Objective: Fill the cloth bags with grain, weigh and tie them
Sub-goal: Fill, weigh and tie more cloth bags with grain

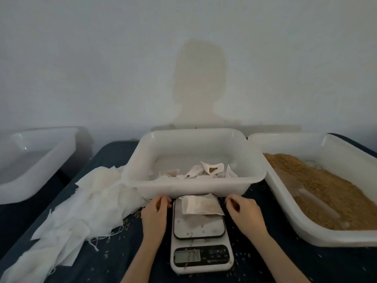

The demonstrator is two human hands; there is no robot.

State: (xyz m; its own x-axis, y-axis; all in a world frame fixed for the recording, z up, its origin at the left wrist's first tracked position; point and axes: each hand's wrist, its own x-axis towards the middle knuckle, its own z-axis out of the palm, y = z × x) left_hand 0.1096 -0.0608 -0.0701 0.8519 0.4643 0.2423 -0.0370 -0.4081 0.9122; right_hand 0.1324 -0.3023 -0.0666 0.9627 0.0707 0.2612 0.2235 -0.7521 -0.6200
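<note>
1. A plain, makeshift packing station in a bare room, more small home workshop than a kitchen or a shop.
2. A blank pale wall (81, 58) rises just behind the dark blue cloth-covered table (114, 260).
3. White plastic tubs (195, 186), loose brown grain (326, 193) and a small white digital scale (201, 260) crowd the table.

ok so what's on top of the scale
A partly filled white cloth bag lies on the white digital kitchen scale with stray grains; platform beneath the bag is hidden.
</note>
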